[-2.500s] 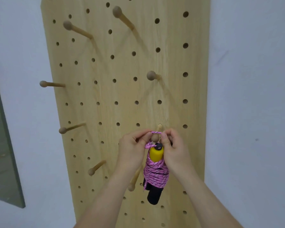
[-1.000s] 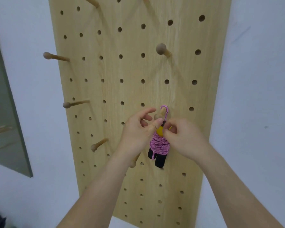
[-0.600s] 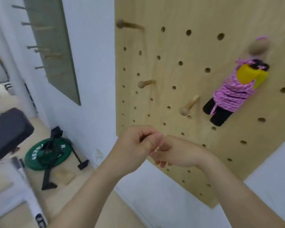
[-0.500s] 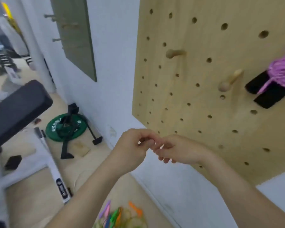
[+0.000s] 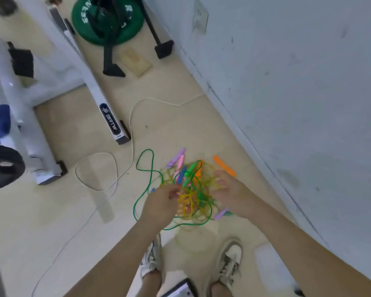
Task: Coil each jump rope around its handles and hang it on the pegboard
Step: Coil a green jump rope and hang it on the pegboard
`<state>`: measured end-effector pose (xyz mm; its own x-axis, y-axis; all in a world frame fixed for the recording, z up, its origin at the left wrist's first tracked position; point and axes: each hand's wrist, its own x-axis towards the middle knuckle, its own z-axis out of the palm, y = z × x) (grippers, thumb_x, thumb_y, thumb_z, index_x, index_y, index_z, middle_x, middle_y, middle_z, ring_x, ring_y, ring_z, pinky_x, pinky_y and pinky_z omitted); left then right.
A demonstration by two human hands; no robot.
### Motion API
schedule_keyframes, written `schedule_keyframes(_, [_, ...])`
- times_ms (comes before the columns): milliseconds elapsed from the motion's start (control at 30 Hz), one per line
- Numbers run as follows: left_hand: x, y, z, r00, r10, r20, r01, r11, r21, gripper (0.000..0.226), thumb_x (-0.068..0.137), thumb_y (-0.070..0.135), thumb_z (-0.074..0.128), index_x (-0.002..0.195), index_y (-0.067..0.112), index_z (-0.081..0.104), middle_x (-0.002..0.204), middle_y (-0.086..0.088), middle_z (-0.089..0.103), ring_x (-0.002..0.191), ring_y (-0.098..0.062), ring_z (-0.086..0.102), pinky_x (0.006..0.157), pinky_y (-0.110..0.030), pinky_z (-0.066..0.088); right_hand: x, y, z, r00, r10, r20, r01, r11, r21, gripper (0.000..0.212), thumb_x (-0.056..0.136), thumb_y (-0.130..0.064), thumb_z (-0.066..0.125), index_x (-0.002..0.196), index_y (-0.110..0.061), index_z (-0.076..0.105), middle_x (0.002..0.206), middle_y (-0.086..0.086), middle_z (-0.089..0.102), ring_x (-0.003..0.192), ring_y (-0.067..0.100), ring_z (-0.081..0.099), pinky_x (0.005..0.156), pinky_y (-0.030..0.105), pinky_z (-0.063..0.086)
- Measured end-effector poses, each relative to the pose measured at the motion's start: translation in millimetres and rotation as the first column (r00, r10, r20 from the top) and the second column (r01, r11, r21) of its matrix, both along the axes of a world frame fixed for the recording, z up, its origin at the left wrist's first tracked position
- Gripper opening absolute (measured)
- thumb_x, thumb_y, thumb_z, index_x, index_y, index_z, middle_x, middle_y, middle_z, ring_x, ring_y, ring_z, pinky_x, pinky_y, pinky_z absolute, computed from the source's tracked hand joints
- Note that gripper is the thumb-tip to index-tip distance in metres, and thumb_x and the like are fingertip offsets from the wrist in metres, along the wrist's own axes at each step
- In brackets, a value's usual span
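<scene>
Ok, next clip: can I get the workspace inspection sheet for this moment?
Surface: beige floor, scuffed; no pegboard in view.
Job's things: tangled pile of jump ropes on the floor near the wall, with an orange handle and a purple handle showing; none coiled.
Clutter: green weight plate, black weight plate, white equipment frame.
Grips: right hand has its fingers spread over the pile; left hand is partly curled, and any hold is unclear.
Cables: white cable loops across the floor.
Surroundings: pale wall; the person's shoes at the bottom.
</scene>
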<state>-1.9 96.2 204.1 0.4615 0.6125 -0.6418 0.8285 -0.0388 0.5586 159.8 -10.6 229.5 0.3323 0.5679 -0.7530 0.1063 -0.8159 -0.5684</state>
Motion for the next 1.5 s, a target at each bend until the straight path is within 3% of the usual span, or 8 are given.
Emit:
schedule_keyframes(233, [-11,-37,-217,0.997,0.043,-0.061,-0.059,0.958,-0.281,0.043,0.089,0.016,0.056,0.131,0.024,0.051,0.126,0.009,0.055,0.112,-0.014,0.054,0.094,-0.024,0.041,-47,-28,-220,0.877,-0.434,-0.205,0.411,0.900,-0.145,0.082,0.075,-0.020,0.067,0.149,-0.023,0.033,0.147,-0.005,0.043,0.131,0.015,0.046,0.109,0.033,0.038])
schedule_keyframes(400, [15,-63,-280,0.895,0.439,0.080,-0.328,0.769,-0.548,0.075,0.083,0.000,0.068,0.142,0.021,0.028,0.100,0.013,0.061,0.079,0.005,0.059,0.059,-0.009,0.049,-43,-28,-297,0.860,-0.478,-0.180,0.458,0.878,-0.142,0.080,0.074,-0.008,0.062,0.144,-0.031,0.033,0.126,-0.006,0.055,0.101,0.013,0.057,0.087,0.028,0.048])
schedule_keyframes(633, [20,-55,-272,0.860,0.505,0.074,-0.287,0.600,-0.747,0.061,0.049,0.013,0.064,0.110,0.019,0.061,0.076,-0.003,0.060,0.053,-0.014,0.047,0.048,-0.023,0.024,-46,-12,-285,0.875,-0.431,-0.220,0.445,0.895,0.017,0.011,0.091,-0.013,0.060,0.094,-0.012,0.070,0.078,0.000,0.066,0.068,0.015,0.058,0.053,0.028,0.051])
schedule_keyframes(733, [36,-44,-219,0.841,0.456,0.291,-0.016,0.557,-0.830,0.034,0.064,0.012,0.071,0.097,0.013,0.066,0.071,0.002,0.062,0.058,-0.012,0.043,0.054,-0.027,0.021,-23,2,-217,0.886,-0.388,-0.253,0.438,0.879,0.186,0.027,0.097,-0.020,0.058,0.072,-0.015,0.067,0.064,0.004,0.062,0.062,0.020,0.058,0.051,0.023,0.046])
schedule_keyframes(933, [76,-43,-64,0.712,0.210,0.670,0.231,0.831,-0.506,0.043,0.068,0.042,0.078,0.106,0.022,0.070,0.094,-0.010,0.054,0.071,-0.024,0.030,0.063,-0.035,0.018,11,-18,-37,0.832,-0.353,-0.428,0.554,0.585,0.592,0.032,0.100,-0.029,0.047,0.087,-0.006,0.066,0.052,-0.004,0.037,0.038,0.006,0.032,0.041,0.019,0.025])
schedule_keyframes(1067, [59,-76,30,0.657,0.089,0.749,0.080,0.979,-0.186,0.026,0.082,0.023,0.074,0.107,0.029,0.068,0.066,0.010,0.056,0.051,-0.008,0.046,0.049,-0.016,0.036,6,-67,45,0.835,-0.274,-0.477,0.550,0.408,0.728,0.028,0.098,-0.030,0.048,0.095,-0.011,0.068,0.066,-0.001,0.047,0.048,0.008,0.030,0.050,0.024,0.016])
schedule_keyframes(1267, [10,-92,50,0.923,-0.370,0.108,0.252,0.793,0.555,0.065,0.082,0.015,0.053,0.139,0.040,0.037,0.118,0.003,0.063,0.109,-0.021,0.058,0.088,-0.031,0.045,-21,-90,87,0.934,-0.346,0.083,0.176,0.651,0.738,0.027,0.101,-0.023,0.050,0.088,-0.019,0.073,0.077,0.000,0.056,0.061,0.008,0.047,0.056,0.020,0.036])
schedule_keyframes(1500, [8,-84,0,0.742,-0.070,0.667,0.018,0.996,0.084,0.036,0.087,0.023,0.066,0.113,0.045,0.055,0.110,0.015,0.060,0.084,-0.002,0.062,0.069,-0.015,0.047,-37,-80,76,0.885,-0.072,-0.460,0.436,0.473,0.766,0.033,0.092,-0.033,0.047,0.074,-0.015,0.069,0.046,-0.009,0.019,0.044,0.010,0.016,0.049,0.026,0.015])
